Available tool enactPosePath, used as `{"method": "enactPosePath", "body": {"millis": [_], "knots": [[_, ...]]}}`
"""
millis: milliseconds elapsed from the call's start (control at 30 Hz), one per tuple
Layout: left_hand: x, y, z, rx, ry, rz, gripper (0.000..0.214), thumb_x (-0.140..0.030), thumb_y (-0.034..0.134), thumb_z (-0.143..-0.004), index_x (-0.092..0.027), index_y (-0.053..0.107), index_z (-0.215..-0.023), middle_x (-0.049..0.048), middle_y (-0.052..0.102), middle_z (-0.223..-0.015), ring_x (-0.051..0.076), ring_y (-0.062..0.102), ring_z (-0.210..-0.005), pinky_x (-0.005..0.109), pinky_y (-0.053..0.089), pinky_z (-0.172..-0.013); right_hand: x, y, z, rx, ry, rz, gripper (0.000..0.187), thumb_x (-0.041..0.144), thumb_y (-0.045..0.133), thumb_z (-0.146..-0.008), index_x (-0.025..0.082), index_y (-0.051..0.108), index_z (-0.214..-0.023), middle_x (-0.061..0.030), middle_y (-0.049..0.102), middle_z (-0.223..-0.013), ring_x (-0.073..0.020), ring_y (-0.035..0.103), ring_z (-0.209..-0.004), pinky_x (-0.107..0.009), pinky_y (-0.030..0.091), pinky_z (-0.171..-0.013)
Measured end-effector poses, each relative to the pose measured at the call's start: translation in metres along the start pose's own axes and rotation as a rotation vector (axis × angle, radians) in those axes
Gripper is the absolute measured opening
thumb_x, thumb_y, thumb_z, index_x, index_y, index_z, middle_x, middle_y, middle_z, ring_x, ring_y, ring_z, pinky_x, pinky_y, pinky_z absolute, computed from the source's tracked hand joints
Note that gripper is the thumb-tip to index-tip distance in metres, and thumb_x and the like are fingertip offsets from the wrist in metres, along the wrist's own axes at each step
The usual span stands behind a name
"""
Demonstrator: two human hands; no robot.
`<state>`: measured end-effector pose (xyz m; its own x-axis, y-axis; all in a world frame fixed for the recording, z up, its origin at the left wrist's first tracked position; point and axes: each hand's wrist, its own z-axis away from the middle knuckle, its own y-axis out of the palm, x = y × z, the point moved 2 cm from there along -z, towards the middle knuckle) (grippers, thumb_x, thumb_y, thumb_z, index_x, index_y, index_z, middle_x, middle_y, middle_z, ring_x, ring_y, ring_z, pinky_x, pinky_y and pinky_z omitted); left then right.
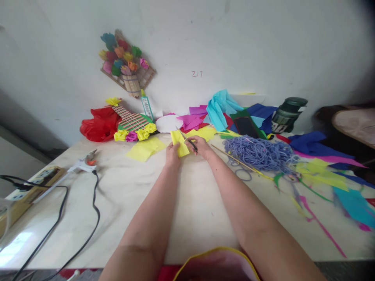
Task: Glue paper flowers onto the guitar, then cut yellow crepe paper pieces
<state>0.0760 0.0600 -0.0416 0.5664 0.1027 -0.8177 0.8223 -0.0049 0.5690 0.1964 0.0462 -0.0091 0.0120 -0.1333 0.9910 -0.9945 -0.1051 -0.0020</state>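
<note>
My left hand [172, 153] is closed on a folded piece of yellow crepe paper [180, 143], which stands up a little over the table. In my right hand [199, 146] is a pair of scissors [190, 143] with dark handles. The blades point up and to the left, across the yellow paper's upper right side. Whether the blades are parted I cannot tell. A flat yellow sheet [145, 149] lies to the left of my left hand, and another yellow piece [206, 133] is just behind my right hand.
A stick craft with paper flowers [135, 121], a glue tube [147, 106] and a white oval [169, 123] are at the back. Blue-purple cord [258, 153], a green jar [289, 114] and paper scraps fill the right. A glue gun [84, 163] and power strip [38, 183] lie left.
</note>
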Motion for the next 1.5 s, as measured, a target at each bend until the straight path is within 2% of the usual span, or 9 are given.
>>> {"method": "enactPosePath", "body": {"millis": [433, 733, 1000, 1500], "knots": [[0.0, 0.001, 0.002, 0.046, -0.004, -0.004, 0.029, -0.027, 0.064, -0.058, -0.012, 0.06, -0.082, 0.0073, 0.065, -0.07, 0.021, 0.062, -0.062, 0.033, 0.047, -0.062, -0.001, -0.003, 0.003, 0.079, 0.022, -0.045, 0.033, 0.037, 0.062, -0.067, 0.017, 0.047, -0.088, 0.0089, 0.048, -0.042, -0.0056, 0.037, -0.029, -0.017, 0.031, -0.029], [0.0, 0.002, 0.003, 0.078, -0.007, 0.004, 0.029, -0.026, 0.064, -0.059, -0.012, 0.061, -0.084, 0.0067, 0.065, -0.07, 0.02, 0.061, -0.062, 0.034, 0.048, -0.062, 0.002, -0.003, 0.004, 0.053, 0.038, 0.007, 0.031, 0.034, 0.062, -0.066, 0.016, 0.048, -0.088, 0.009, 0.047, -0.041, -0.0056, 0.038, -0.03, -0.017, 0.033, -0.03], [-0.001, 0.003, 0.003, 0.055, -0.01, -0.02, 0.027, -0.028, 0.064, -0.058, -0.013, 0.061, -0.081, 0.0065, 0.065, -0.07, 0.021, 0.062, -0.066, 0.033, 0.047, -0.062, 0.005, -0.002, 0.004, 0.023, 0.043, -0.004, 0.032, 0.034, 0.064, -0.065, 0.016, 0.048, -0.087, 0.0094, 0.046, -0.039, -0.0058, 0.036, -0.029, -0.017, 0.031, -0.028], [0.0, 0.001, 0.002, 0.033, -0.011, -0.023, 0.028, -0.026, 0.064, -0.057, -0.012, 0.06, -0.082, 0.0052, 0.065, -0.067, 0.017, 0.06, -0.056, 0.03, 0.046, -0.057, 0.005, -0.002, 0.003, -0.014, 0.006, -0.004, 0.037, 0.034, 0.067, -0.062, 0.016, 0.047, -0.088, 0.0103, 0.046, -0.04, -0.0047, 0.036, -0.029, -0.016, 0.028, -0.027]]}}
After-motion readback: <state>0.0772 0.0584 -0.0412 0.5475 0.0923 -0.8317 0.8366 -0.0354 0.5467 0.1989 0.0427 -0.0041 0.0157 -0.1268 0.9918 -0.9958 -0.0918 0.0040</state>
